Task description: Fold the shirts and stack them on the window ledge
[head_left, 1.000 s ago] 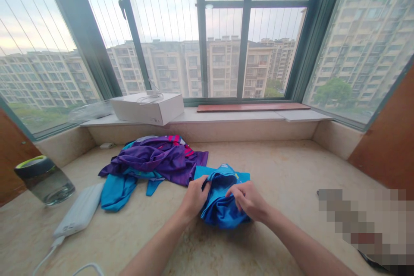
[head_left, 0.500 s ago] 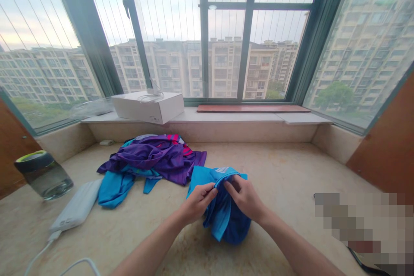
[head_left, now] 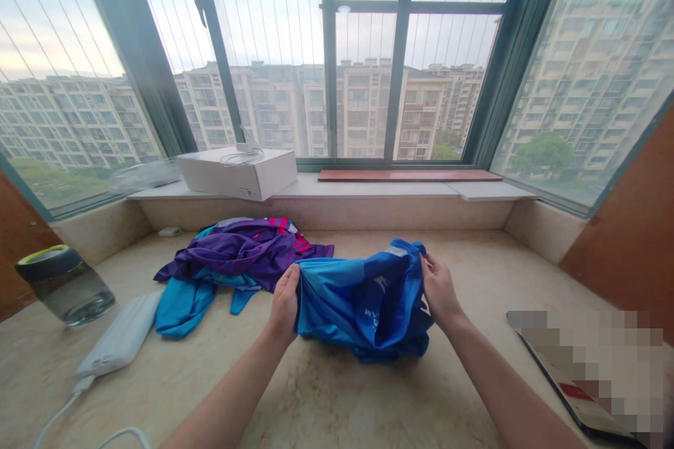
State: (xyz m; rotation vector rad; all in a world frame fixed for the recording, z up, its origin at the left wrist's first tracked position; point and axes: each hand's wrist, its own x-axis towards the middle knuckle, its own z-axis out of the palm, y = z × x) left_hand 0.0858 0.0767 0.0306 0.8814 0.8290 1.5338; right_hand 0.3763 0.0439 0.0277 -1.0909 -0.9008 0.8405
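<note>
blue garment (head_left: pixel 334 302) spreads wider, left hand (head_left: pixel 285 303) to right hand (head_left: pixel 441 291).

Showing lighter and darker blue, with white marks, perhaps lettering, on the garment (head_left: pixel 334 291) at centre; mixing purple, blue and striped pink-red across the clothes (head_left: pixel 245 252) centre-left; ringing black with yellow-green on the bottle lid (head_left: pixel 50 264), far left.

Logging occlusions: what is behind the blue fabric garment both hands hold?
Part of the crumpled purple fabric garment and beige stone surface show; what the blue garment covers cannot be seen.
</note>
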